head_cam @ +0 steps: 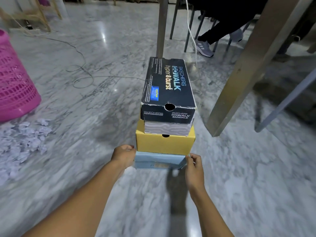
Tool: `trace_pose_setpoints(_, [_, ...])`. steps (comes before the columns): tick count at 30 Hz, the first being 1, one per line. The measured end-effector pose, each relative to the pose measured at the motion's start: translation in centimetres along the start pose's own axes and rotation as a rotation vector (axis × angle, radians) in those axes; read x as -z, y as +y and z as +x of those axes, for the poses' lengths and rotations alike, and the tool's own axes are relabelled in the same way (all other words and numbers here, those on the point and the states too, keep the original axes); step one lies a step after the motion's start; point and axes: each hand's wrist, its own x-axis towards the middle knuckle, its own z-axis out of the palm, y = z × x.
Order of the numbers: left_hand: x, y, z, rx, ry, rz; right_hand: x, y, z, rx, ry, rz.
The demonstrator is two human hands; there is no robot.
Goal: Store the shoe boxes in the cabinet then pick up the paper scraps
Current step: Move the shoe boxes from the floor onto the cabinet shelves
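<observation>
Three shoe boxes are stacked in front of me: a black box [168,86] on top, a yellow box [165,144] under it, and a pale blue box [159,161] at the bottom. My left hand [124,155] grips the blue box's left end. My right hand [195,165] grips its right end, thumb on the near corner. A heap of white paper scraps [24,141] lies on the marble floor at the left.
A pink plastic basket [15,86] stands at the left edge behind the scraps. Table legs [239,79] and chair legs rise at right, where a seated person's shoe [203,46] shows. A thin cable [82,72] loops over the floor beyond the stack.
</observation>
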Motion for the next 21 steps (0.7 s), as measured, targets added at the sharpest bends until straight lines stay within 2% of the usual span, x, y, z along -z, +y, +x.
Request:
trace_pose_setpoints(12, [9.6, -8.3, -11.6, 0.241, -0.161, 0.012, 2.9, 4.2, -15.1, -0.081, -0.095, 0.015])
trace_pose_setpoints(17, [11.2, -9.9, -15.5, 0.267, -0.122, -0.006, 3.4, 4.5, -18.4, -0.1, -0.081, -0.013])
trace_pose_setpoints(21, [12.4, -8.8, -16.7, 0.217, -0.124, 0.171, 3.7, 3.2, -19.2, -0.072, 0.009, -0.145])
